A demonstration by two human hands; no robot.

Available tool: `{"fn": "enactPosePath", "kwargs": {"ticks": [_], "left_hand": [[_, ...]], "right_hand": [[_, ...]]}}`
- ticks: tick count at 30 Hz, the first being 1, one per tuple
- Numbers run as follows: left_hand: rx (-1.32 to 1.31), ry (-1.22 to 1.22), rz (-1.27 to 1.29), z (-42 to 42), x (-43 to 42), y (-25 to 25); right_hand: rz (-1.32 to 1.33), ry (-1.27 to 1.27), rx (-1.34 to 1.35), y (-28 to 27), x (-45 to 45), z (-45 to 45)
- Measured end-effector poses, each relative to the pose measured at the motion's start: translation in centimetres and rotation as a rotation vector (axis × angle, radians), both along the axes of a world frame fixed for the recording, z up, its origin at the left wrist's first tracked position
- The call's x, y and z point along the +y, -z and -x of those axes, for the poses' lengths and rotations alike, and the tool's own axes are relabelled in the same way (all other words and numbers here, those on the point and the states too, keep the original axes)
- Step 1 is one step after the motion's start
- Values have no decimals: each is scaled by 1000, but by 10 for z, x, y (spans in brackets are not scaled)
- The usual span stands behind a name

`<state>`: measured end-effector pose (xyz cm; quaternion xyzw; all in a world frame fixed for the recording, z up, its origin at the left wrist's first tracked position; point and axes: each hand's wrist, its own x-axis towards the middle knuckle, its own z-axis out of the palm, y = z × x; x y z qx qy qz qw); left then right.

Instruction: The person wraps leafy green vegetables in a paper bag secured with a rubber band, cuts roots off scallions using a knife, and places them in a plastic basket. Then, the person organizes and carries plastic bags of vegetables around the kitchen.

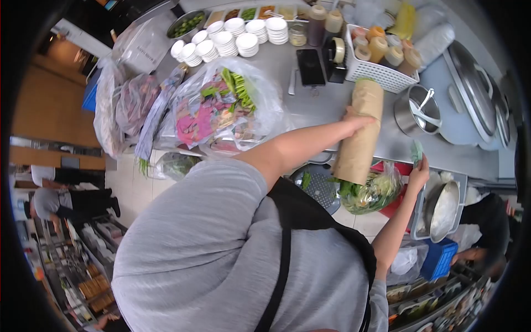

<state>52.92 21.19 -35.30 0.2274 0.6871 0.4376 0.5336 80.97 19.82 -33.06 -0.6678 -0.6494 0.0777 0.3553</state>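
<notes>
A bundle of greens rolled in brown paper point(359, 135) lies across the counter's front edge, with leaves showing at its lower end and a little green at the top. My left hand point(358, 123) grips the roll around its middle. Past the counter edge, my right hand point(420, 174) is closed on a small pale green piece point(416, 152), thin and crumpled-looking; its kind I cannot make out. Between my hands, below the roll, sits a clear bag of leafy vegetables point(381, 191). Beside it is a grey colander point(321, 188) with some leaf bits.
An open plastic bag of scraps point(191, 124) lies on the counter's left. A phone point(311, 67), tape dispenser point(336, 58), white basket of bottles point(381, 77) and metal pot with ladles point(406, 119) stand behind. Stacked white dishes point(224, 41) line the back. Another person point(487, 227) is at right.
</notes>
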Motion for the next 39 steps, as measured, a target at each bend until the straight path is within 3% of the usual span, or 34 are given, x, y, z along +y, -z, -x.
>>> {"fn": "enactPosePath", "kwargs": {"ticks": [5, 7, 8, 10, 12, 13, 14, 15, 16, 17, 18, 19, 20, 21, 22, 23, 24, 25, 27, 29, 30, 32, 33, 35, 37, 38, 39], "left_hand": [[189, 107, 92, 22, -14, -15], [314, 280, -95, 45, -38, -29], [455, 381, -305, 63, -58, -31], [419, 357, -571, 105, -118, -61], [457, 128, -653, 157, -179, -79], [412, -83, -640, 182, -208, -68], [553, -203, -514, 218, -237, -56], [531, -453, -570, 246, -270, -28], [556, -544, -416, 285, -306, 6], [532, -723, -272, 309, -340, 18], [509, -881, -109, 335, -371, 35], [481, -1030, 58, 353, -390, 36], [477, -1029, 61, 369, -402, 38], [259, -1077, 48, 382, -408, 22], [40, -1117, 33, 396, -414, 13], [37, -1112, 31, 409, -416, 14], [-40, -1058, -95, 420, -412, 17], [-118, -1002, -219, 430, -407, 25], [-117, -1027, -189, 448, -410, 52], [-284, -678, -123, 450, -425, 56], [-286, -677, -123, 448, -432, 42], [193, 40, 95, 444, -438, -15], [198, 63, 84, 454, -434, -30], [1069, -74, -72, 484, -423, -47], [1386, -109, -165, 528, -402, -46], [1413, -94, -80, 540, -394, -47], [1442, -76, -3, 551, -383, -49]], "right_hand": [[1, -258, -108, -4, 29, 60], [-224, -298, -82, -21, 21, 92], [-183, -299, 19, -34, 8, 105], [42, -425, 437, -53, -31, 139], [463, -596, 557, -73, -93, 181], [645, -753, 658, -41, -113, 194], [872, -809, 352, -34, -132, 212], [808, -905, 192, -2, -151, 226], [903, -782, 91, 21, -166, 241], [902, -794, 83, 55, -172, 251], [723, -696, 49, 91, -176, 259], [543, -593, 19, 92, -185, 275], [534, -734, 276, 91, -182, 293], [537, -731, 271, 69, -189, 317], [862, -585, 347, 46, -198, 343], [1175, -419, 425, 36, -207, 362], [821, -751, 492, 62, -210, 375], [815, -745, 489, 53, -213, 389], [705, -831, 315, 24, -209, 422], [747, -683, 495, -30, -209, 453], [737, -660, 516, -51, -204, 461], [710, -615, 546, -61, -185, 451], [756, -704, 413, -58, -171, 435], [785, -763, 280, -63, -158, 405], [892, -920, -199, -81, -155, 377], [975, -737, -604, -101, -150, 373], [966, -693, -588, -105, -142, 361]]}}
